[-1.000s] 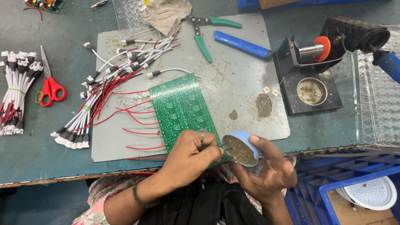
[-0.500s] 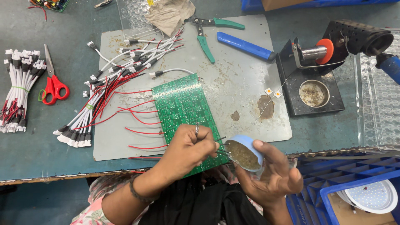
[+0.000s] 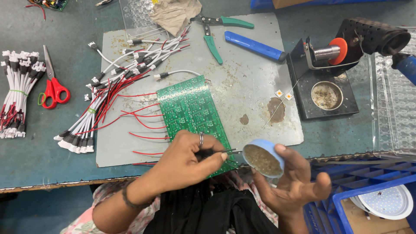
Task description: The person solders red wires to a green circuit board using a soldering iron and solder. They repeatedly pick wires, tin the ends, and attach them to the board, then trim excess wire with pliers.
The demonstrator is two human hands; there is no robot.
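My left hand [image 3: 187,158] pinches thin black tweezers [image 3: 222,152], with their tips pointing right toward a small blue round tin [image 3: 263,158]. My right hand [image 3: 297,184] holds that tin tilted at the table's front edge; it is filled with a brownish paste. Under my left hand lies a green circuit board [image 3: 190,110] with red wires sticking out of its left side. The board rests on a grey mat [image 3: 242,82].
A soldering iron stand [image 3: 329,89] with a sponge cup sits at the right. Green-handled cutters [image 3: 212,37], a blue-handled tool [image 3: 253,45], wire bundles [image 3: 108,91], red scissors [image 3: 53,84] and more white connectors [image 3: 17,95] lie on the table. Blue crates [image 3: 368,199] are at the lower right.
The view has shifted a little. My left hand with the tweezers has stayed beside the tin, and my right hand has tilted and lowered the tin slightly.
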